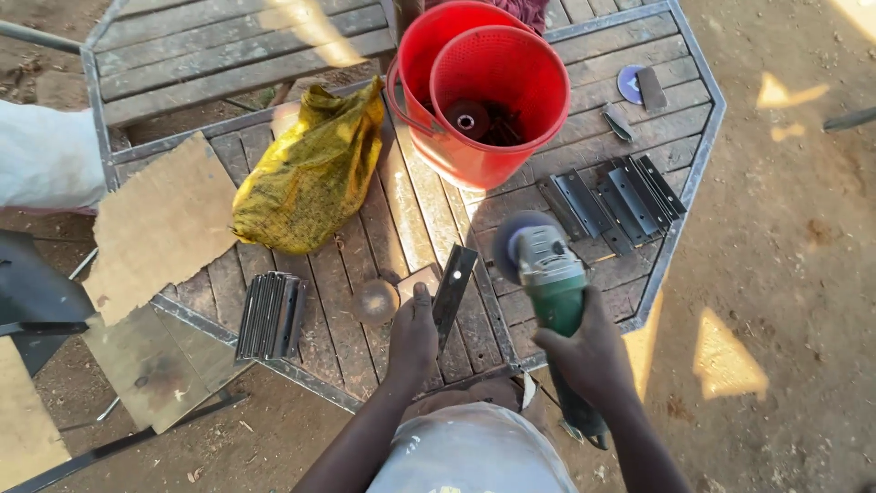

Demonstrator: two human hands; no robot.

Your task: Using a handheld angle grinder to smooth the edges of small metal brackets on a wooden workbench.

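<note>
We see our right hand (pixel 593 351) wrapped tight around the green body of an angle grinder (pixel 552 274), the grip fully closed on it, with the tool's grey head and disc pointing away from us over the slatted wooden bench (pixel 401 205). Our left hand (pixel 413 336) presses down on the near end of a dark metal angle piece (pixel 453 285), which lies tilted on the bench just left of the grinder's disc; the thumb and fingers lie on the metal, though we cannot tell whether the grip closes around it or only pins it flat. Just left of that hand sits a worn round disc (pixel 375 301), and further left a stack of similar metal pieces (pixel 271 315) rests near the bench edge. More angle pieces (pixel 611 196) lie fanned out beyond the grinder, toward the right edge. Two nested red buckets (pixel 484 91) stand at the middle of the bench, with a crumpled yellow sack (pixel 315 173) beside them on the left. A sheet of cardboard (pixel 160 228) overhangs the left edge.
</note>
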